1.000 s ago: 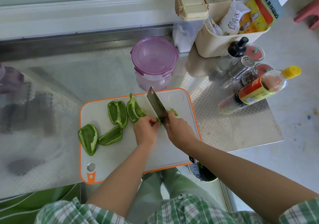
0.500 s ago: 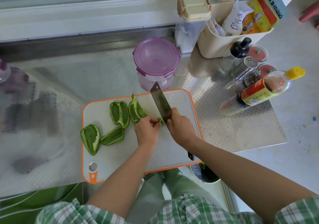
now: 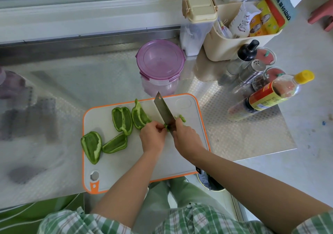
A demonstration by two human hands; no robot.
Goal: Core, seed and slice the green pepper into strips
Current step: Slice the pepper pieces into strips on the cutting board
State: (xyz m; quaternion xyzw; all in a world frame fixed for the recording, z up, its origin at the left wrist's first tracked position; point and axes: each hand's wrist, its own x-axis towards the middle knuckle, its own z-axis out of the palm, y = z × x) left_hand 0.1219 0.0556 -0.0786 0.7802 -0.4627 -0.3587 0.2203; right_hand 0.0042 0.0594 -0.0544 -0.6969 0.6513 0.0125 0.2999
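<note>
On your board (image 3: 115,168) four pepper pieces (image 3: 122,118) lay left of your left hand (image 3: 153,137), the knife (image 3: 164,112) stood on a pepper sliver (image 3: 167,127) between it and your right hand (image 3: 187,137), the tub (image 3: 160,62) sat just behind the board, and the bottle (image 3: 270,96) was off to its right with the basket (image 3: 227,51) behind it.

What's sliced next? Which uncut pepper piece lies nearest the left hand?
The rightmost pepper piece, beside the left hand; the other three lie farther left.

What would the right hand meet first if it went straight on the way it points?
Probably the purple-lidded container past the cutting board; the right hand leads with its knife. Depth is unclear.
</note>
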